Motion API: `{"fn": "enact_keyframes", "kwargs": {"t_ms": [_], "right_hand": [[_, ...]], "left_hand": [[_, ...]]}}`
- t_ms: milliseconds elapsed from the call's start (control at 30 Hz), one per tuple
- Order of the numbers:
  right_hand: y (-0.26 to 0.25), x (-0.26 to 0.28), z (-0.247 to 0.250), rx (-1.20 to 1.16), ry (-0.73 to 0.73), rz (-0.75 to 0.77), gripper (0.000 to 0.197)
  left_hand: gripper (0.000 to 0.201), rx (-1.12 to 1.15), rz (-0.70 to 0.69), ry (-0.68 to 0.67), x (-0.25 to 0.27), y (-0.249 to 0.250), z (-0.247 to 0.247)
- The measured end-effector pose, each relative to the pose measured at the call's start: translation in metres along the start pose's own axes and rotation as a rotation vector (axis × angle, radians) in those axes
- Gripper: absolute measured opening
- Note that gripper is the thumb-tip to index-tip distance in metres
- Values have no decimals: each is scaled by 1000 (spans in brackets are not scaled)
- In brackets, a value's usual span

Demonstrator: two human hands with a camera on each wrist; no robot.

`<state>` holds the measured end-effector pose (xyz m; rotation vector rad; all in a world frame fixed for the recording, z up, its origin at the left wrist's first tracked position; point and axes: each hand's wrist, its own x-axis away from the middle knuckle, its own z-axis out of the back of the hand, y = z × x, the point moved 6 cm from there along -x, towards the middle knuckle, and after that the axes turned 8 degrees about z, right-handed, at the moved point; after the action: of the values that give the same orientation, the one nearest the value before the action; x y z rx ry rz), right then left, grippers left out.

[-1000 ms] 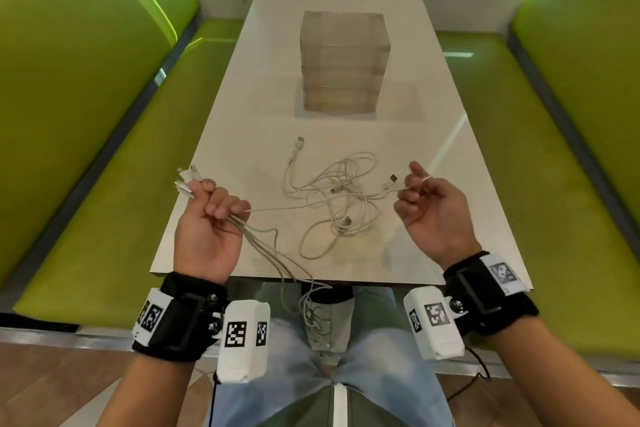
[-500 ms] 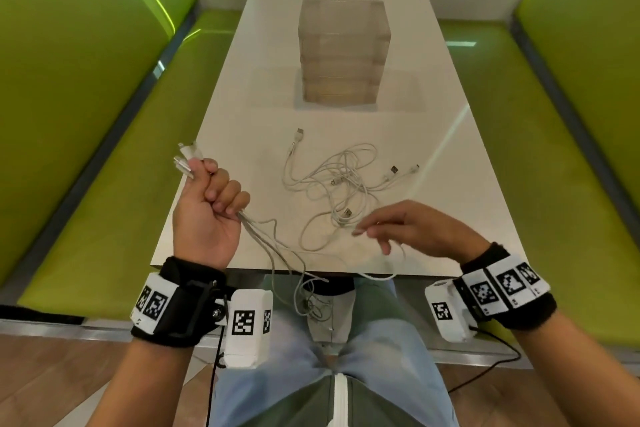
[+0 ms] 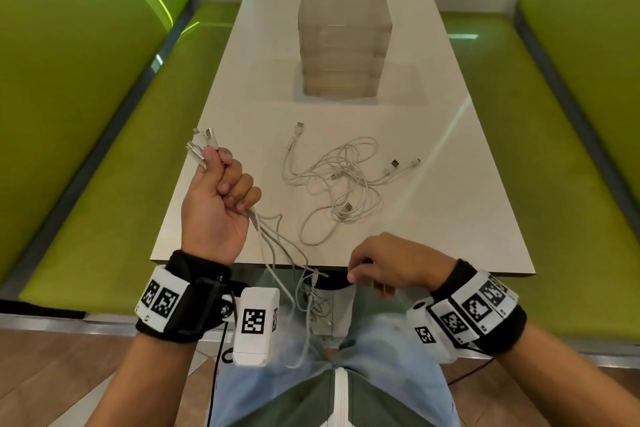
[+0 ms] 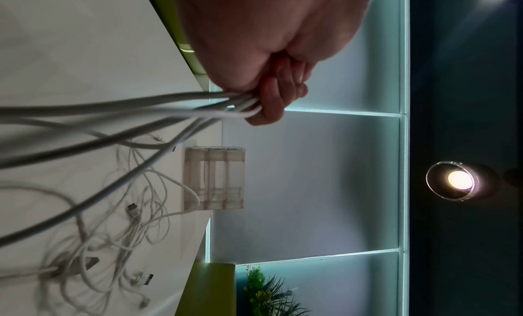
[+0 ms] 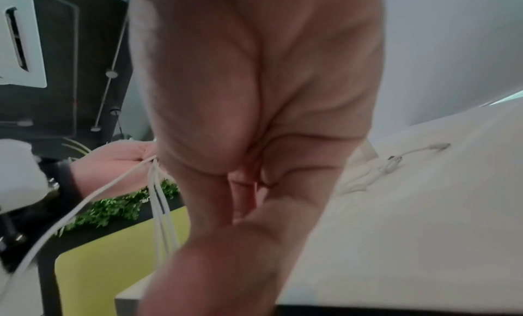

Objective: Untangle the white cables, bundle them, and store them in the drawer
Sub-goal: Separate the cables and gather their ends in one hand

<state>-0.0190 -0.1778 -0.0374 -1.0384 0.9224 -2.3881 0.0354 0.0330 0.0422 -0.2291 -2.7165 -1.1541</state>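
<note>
My left hand (image 3: pixel 227 185) is raised over the table's left front corner and grips a bunch of white cables (image 3: pixel 273 243). Their plugs (image 3: pixel 202 146) stick up above the fist, and the loose lengths hang over the table edge into my lap. The left wrist view shows the fingers (image 4: pixel 271 97) curled round the strands (image 4: pixel 169 101). A tangle of white cables (image 3: pixel 341 180) lies mid-table. My right hand (image 3: pixel 367 279) hovers palm down at the front edge, fingers curled, right of the hanging strands (image 5: pixel 161 209). Whether it holds a cable is unclear. The clear drawer unit (image 3: pixel 343 45) stands beyond, drawers closed.
The white table (image 3: pixel 450 218) runs away from me between two green benches (image 3: pixel 104 184) (image 3: pixel 554 149). Loose plugs (image 3: pixel 401 165) lie right of the tangle. My legs are under the front edge.
My right hand let go of the cable end at the tangle's right side and came back and down to the table's front edge, turning palm down. The left hand kept its grip.
</note>
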Motion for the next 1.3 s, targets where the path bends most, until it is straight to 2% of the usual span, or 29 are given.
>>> {"fn": "enact_keyframes", "kwargs": {"t_ms": [67, 167, 233, 333, 367, 433, 533, 600, 700, 767, 900, 1033, 1167, 1300], "right_hand": [[-7, 3, 14, -46, 89, 43, 13], [-20, 4, 27, -69, 174, 143, 19], [-32, 0, 19, -55, 130, 244, 28], [-46, -11, -13, 178, -56, 340, 35], [-47, -14, -21, 241, -93, 336, 36], [-46, -17, -23, 249, -55, 293, 33], [-38, -20, 2, 93, 170, 193, 24], [-30, -23, 19, 68, 276, 139, 25], [-25, -33, 23, 206, 235, 112, 32], [-24, -38, 20, 286, 210, 84, 28], [-22, -37, 28, 287, 254, -17, 30], [-9, -23, 40, 239, 373, -104, 17], [-11, -2, 65, 170, 514, -102, 31], [-21, 13, 94, 232, 620, -117, 29]], "left_hand": [[32, -1, 7, -8, 1, -2, -2], [33, -4, 20, -14, 2, -5, -7], [33, -4, 26, -18, 3, -7, -10], [34, -3, 30, -24, 4, -8, -12], [34, -4, 31, -25, 5, -7, -13], [33, -7, 29, -24, 6, -7, -12], [33, -16, 22, -11, 6, -6, -10], [33, -13, 24, -11, 5, -7, -9], [33, -6, 30, -18, 5, -9, -10], [33, -3, 36, -21, 6, -11, -11], [34, -2, 39, -15, 6, -10, -9], [34, -4, 47, -16, 6, -11, -8], [35, -6, 55, -25, 6, -13, -10], [36, -4, 75, -40, 5, -17, -13]]}}
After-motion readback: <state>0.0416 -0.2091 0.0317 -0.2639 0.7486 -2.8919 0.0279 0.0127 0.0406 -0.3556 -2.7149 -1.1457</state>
